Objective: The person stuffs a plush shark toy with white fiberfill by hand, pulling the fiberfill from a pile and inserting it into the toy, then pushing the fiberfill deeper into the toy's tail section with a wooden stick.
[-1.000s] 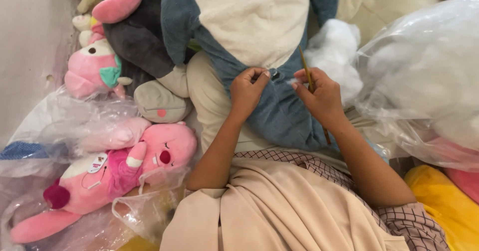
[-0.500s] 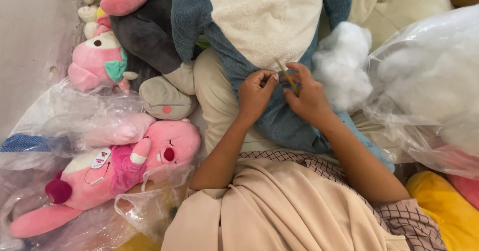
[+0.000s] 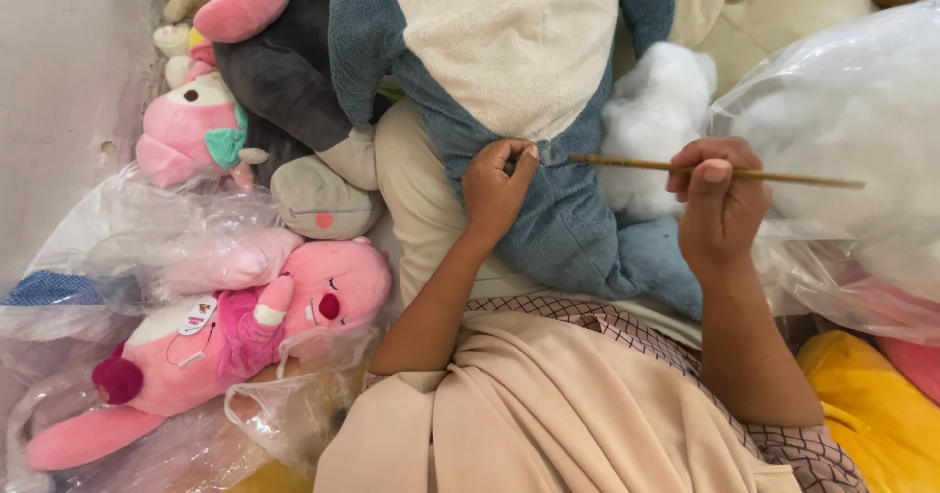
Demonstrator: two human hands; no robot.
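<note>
Across the top centre of the frame lies the big blue and cream plush toy, its body draped over the person's lap and already looking plump through the cream belly; judging by that, most of the filling seems to be in, with a small gap at the lower blue edge yet to be packed and closed. At right, a large clear plastic bag of white stuffing bulges against the toy, and a loose tuft of white stuffing sits between bag and toy. At lower left, a pink plush toy lies in crinkled plastic wrap, with a smaller pink plush above it near the wall. The left hand is clenched, pinching the blue fabric at the gap, so the toy is directly under and around its fingers. The right hand grips a thin wooden stick held level, its tip reaching left, just beside the pinched spot, the hand itself a little apart from the toy.
</note>
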